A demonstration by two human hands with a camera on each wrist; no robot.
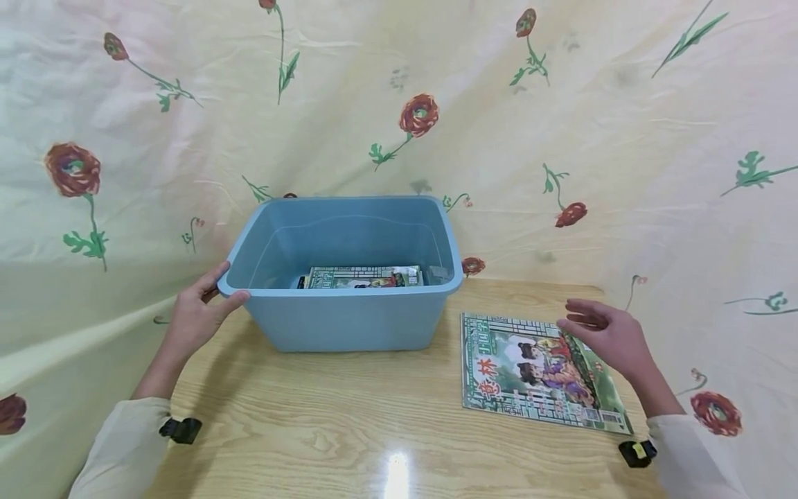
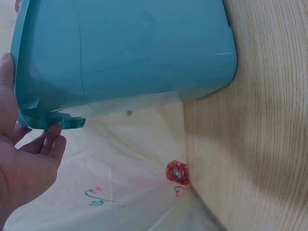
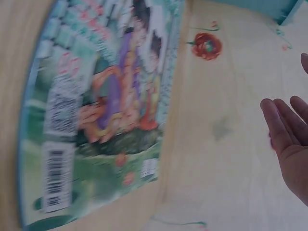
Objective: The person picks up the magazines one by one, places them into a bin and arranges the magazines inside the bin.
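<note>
Right of blue bin (image 1: 349, 322), magazine (image 1: 539, 371) lay flat on desk (image 1: 349, 430). Bin rim gripped by left hand (image 1: 196, 315). Right hand (image 1: 607, 339) hovered above magazine, fingers relaxed, nothing held. Judged step: reach for magazine; next, edge pinch needed.

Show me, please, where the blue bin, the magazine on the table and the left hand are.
blue bin (image 1: 349, 322): head view, on its front wall.
magazine on the table (image 1: 530, 378): head view, middle of its cover.
left hand (image 1: 196, 315): head view, back of the hand at the bin's rim.

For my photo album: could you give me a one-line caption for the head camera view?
Left hand grips the blue bin rim; right hand hovers open above a magazine.
</note>
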